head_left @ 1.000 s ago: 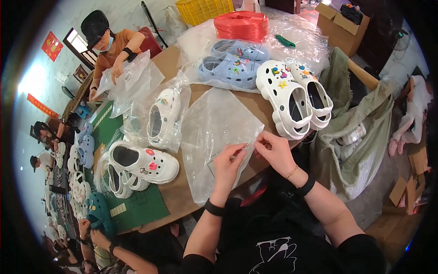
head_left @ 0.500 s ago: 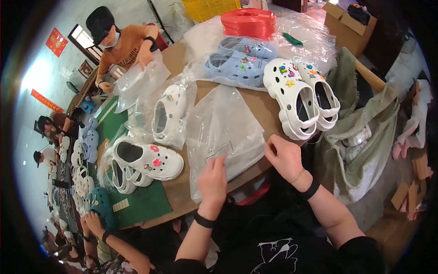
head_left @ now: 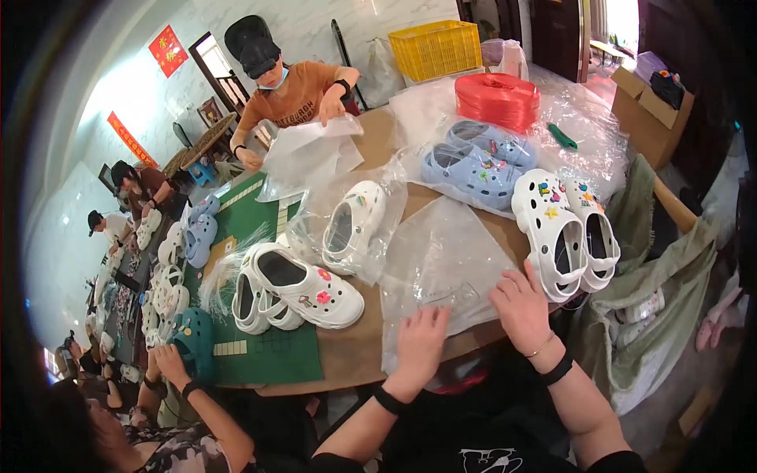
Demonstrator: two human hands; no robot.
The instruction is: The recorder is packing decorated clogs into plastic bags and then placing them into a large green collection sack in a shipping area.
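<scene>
A clear plastic bag point(head_left: 441, 244) lies flat on the brown table top in front of me. My left hand point(head_left: 421, 347) rests at its near edge, palm down, fingers slightly bent and apart. Over the bag's near right corner is my right hand point(head_left: 522, 311), its fingers stretched out and spread, beside a pair of white clogs point(head_left: 544, 217) with colourful charms. Neither hand lifts anything. Left of the bag sit white clogs with pink flower charms point(head_left: 319, 296) and a white clog point(head_left: 353, 229) in clear plastic.
Bagged light-blue clogs point(head_left: 473, 177), a red twine roll point(head_left: 497, 102) and a green-handled tool point(head_left: 562, 135) lie farther back. A co-worker across the table point(head_left: 292, 106) handles plastic bags; another person's hands point(head_left: 167, 363) hold a teal clog point(head_left: 192, 339). An open woven sack point(head_left: 607, 347) stands at the right.
The view has turned, so the table things sit farther right and lower. My right hand's curled fingers have spread onto the bag's corner; my left hand's fingers have loosened at its near edge.
</scene>
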